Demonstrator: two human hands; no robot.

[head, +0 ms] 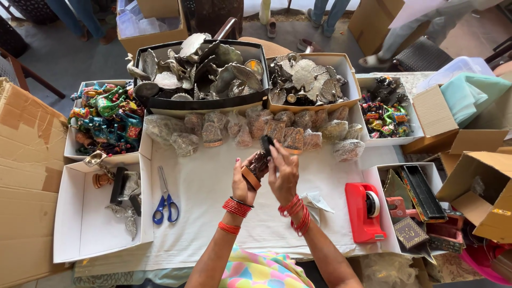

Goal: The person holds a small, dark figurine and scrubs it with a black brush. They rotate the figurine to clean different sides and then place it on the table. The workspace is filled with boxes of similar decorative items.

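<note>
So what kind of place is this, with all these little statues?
Probably a craft packing workshop. Boxes of silvery metal figures and painted toys line the white-covered table, beside a red tape dispenser. Both hands hold a small dark figurine.

White-clothed table (213, 213): blue scissors (166, 202), red tape dispenser (365, 210), wrapped figurines row (256, 128), open boxes (85, 224).

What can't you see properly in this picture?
All in the head view:
- Small brown figurine: the left hand and right hand cover much of it, so its shape is unclear.
- Wrapped pieces in a row: the clear wrap blurs them.
- Colourful toys in a white box: too small and jumbled to tell apart.
- People at the top: cut off by the edge.
</note>
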